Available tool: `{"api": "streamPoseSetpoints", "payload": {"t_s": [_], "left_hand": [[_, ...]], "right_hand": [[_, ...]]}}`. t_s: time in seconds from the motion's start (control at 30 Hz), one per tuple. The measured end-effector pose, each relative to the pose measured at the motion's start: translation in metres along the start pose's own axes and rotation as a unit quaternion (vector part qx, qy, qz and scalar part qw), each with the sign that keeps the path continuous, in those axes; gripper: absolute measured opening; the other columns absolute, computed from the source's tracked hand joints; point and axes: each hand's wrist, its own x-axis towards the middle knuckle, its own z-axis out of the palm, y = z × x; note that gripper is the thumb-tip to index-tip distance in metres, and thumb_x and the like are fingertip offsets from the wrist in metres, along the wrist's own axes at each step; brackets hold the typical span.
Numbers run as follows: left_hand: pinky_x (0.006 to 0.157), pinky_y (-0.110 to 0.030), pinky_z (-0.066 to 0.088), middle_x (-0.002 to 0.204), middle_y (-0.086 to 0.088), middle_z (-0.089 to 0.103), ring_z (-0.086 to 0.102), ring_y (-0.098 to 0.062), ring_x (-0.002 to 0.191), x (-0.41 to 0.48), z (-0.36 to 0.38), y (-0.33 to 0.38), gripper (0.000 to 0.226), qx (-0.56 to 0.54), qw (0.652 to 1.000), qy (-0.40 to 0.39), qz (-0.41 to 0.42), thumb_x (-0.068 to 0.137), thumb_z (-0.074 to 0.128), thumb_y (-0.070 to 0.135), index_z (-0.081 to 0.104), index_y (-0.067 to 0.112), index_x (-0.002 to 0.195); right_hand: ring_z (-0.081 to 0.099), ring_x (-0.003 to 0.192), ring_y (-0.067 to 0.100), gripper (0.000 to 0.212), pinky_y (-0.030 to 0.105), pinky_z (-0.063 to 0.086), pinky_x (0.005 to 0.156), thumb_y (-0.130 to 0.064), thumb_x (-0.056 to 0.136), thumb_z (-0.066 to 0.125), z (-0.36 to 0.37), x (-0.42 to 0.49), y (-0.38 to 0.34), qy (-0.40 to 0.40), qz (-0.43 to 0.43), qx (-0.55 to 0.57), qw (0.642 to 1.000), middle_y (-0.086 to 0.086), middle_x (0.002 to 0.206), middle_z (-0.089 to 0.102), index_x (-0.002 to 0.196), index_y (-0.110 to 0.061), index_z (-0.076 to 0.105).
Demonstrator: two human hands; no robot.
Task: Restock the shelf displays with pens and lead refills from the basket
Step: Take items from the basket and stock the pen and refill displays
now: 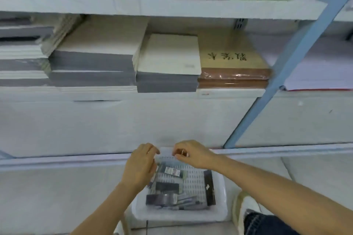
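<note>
Denim knee (pixel 267 223) and pale shoe (pixel 243 206) sit nearest, right of the white floor basket (pixel 179 216) holding dark pen and refill packets (pixel 168 187). Left grip (pixel 141 166) curls over its left side. Right grip (pixel 191 153) is pinched narrow at its far rim. Whether either holds anything, I cannot tell.

The left hand (pixel 140 166) covers the basket's (pixel 179 215) left side, and the packs (pixel 164 198) vanish beneath it. Over the basket's far rim the right hand (pixel 191 153) blurs, so any pinch is unclear. The pack label (pixel 172 171) is too small to read. Right of the basket, a shoe (pixel 246 206) runs off the bottom edge.
</note>
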Motion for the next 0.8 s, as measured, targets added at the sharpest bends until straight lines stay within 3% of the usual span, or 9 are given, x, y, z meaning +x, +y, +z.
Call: {"api": "streamPoseSetpoints", "payload": {"t_s": [0.07,0.1,0.13,0.2,0.3,0.37,0.47,0.67,0.8], "left_hand": [[0.078,-0.038,0.056,0.115,-0.014,0.067,0.066,-0.035,0.101,-0.022,0.033,-0.014,0.043,0.012,0.998,-0.053,-0.04,0.067,0.08,0.002,0.068,0.007,0.107],[0.098,-0.039,0.047,0.139,-0.014,0.053,0.053,-0.034,0.125,-0.034,0.048,-0.02,0.05,0.027,0.993,-0.093,-0.065,0.08,0.073,0.012,0.058,0.008,0.128],[0.113,-0.036,0.03,0.156,-0.009,0.029,0.029,-0.03,0.144,-0.046,0.064,-0.03,0.056,0.049,0.987,-0.129,-0.078,0.094,0.057,0.023,0.039,0.011,0.145],[0.12,-0.031,0.002,0.161,-0.001,-0.011,-0.014,-0.023,0.148,-0.064,0.085,-0.043,0.062,0.084,0.969,-0.215,-0.085,0.103,0.031,0.037,0.003,0.016,0.154],[0.116,-0.034,-0.014,0.156,-0.008,-0.028,-0.033,-0.03,0.14,-0.076,0.102,-0.053,0.066,0.12,0.961,-0.244,-0.053,0.104,0.024,0.038,-0.019,0.011,0.147],[0.12,-0.04,-0.007,0.156,-0.012,-0.024,-0.029,-0.033,0.141,-0.079,0.105,-0.053,0.067,0.096,0.968,-0.23,-0.042,0.104,0.029,0.035,-0.013,0.008,0.148],[0.12,-0.049,0.013,0.159,-0.015,-0.006,-0.014,-0.036,0.146,-0.079,0.106,-0.048,0.063,0.025,0.979,-0.193,-0.055,0.102,0.042,0.027,0.014,0.001,0.151],[0.121,-0.041,-0.007,0.159,-0.008,-0.017,-0.031,-0.028,0.142,-0.079,0.107,-0.046,0.06,0.047,0.972,-0.213,-0.083,0.104,0.028,0.033,0.002,0.009,0.153],[0.12,-0.041,-0.008,0.161,-0.009,-0.007,-0.026,-0.029,0.143,-0.08,0.103,-0.042,0.057,0.05,0.975,-0.204,-0.077,0.103,0.03,0.036,0.017,0.011,0.153]], "right_hand": [[0.061,0.098,0.024,0.024,0.036,0.049,0.085,-0.024,0.096,0.056,0.043,0.003,0.025,-0.082,0.063,-0.002,0.995,0.008,0.112,0.065,0.116,-0.011,0.062],[0.059,0.101,0.026,0.025,0.034,0.048,0.084,-0.025,0.095,0.057,0.062,0.002,0.036,-0.116,0.09,-0.002,0.989,0.008,0.114,0.062,0.117,-0.012,0.059],[0.058,0.102,0.026,0.024,0.032,0.046,0.08,-0.025,0.094,0.057,0.079,0.001,0.044,-0.144,0.114,-0.003,0.983,0.007,0.114,0.059,0.116,-0.013,0.057],[0.053,0.104,0.025,0.032,0.03,0.042,0.079,-0.025,0.091,0.061,0.106,-0.005,0.057,-0.184,0.158,-0.015,0.97,0.008,0.119,0.05,0.12,-0.014,0.052],[0.047,0.111,0.023,0.048,0.032,0.043,0.091,-0.031,0.086,0.068,0.131,-0.017,0.069,-0.188,0.181,-0.051,0.964,0.008,0.125,0.046,0.125,-0.013,0.047],[0.049,0.107,0.022,0.047,0.033,0.045,0.09,-0.034,0.085,0.069,0.141,-0.022,0.07,-0.187,0.184,-0.037,0.964,0.007,0.12,0.051,0.12,-0.012,0.047],[0.056,0.101,0.022,0.041,0.033,0.048,0.088,-0.033,0.089,0.066,0.15,-0.024,0.07,-0.204,0.194,0.0,0.96,0.009,0.113,0.058,0.118,-0.011,0.048],[0.052,0.081,0.017,0.015,0.032,0.043,0.074,-0.031,0.097,0.055,0.152,-0.023,0.072,-0.22,0.151,0.032,0.963,0.002,0.091,0.054,0.092,-0.016,0.055],[0.048,0.075,0.014,0.02,0.028,0.038,0.066,-0.03,0.102,0.042,0.139,-0.022,0.074,-0.249,0.133,0.031,0.959,0.0,0.088,0.055,0.098,-0.015,0.055]]}}
